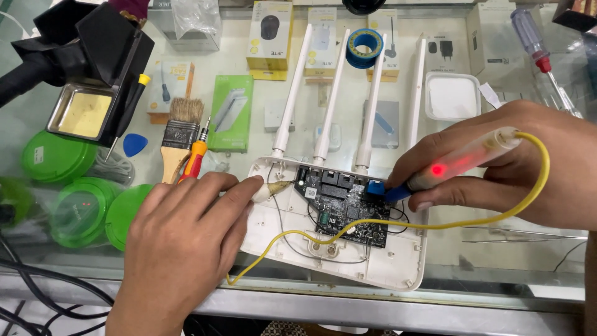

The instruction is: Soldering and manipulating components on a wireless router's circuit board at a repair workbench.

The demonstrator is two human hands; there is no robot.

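While working at glass counter [435, 274], boxes showing beneath, my right hand [522, 162] grips glowing probe [463, 158], tip on board [345, 199] in open router [385, 261] near centre. Left hand [180, 242] pinches clip [270, 188] at board's left edge. Brush [180, 134], green lids [56, 155] lie left; tape roll [364, 46] far.

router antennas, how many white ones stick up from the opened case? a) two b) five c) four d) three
c: four white antennas rise side by side from the top edge of the opened router case, above the black circuit board.
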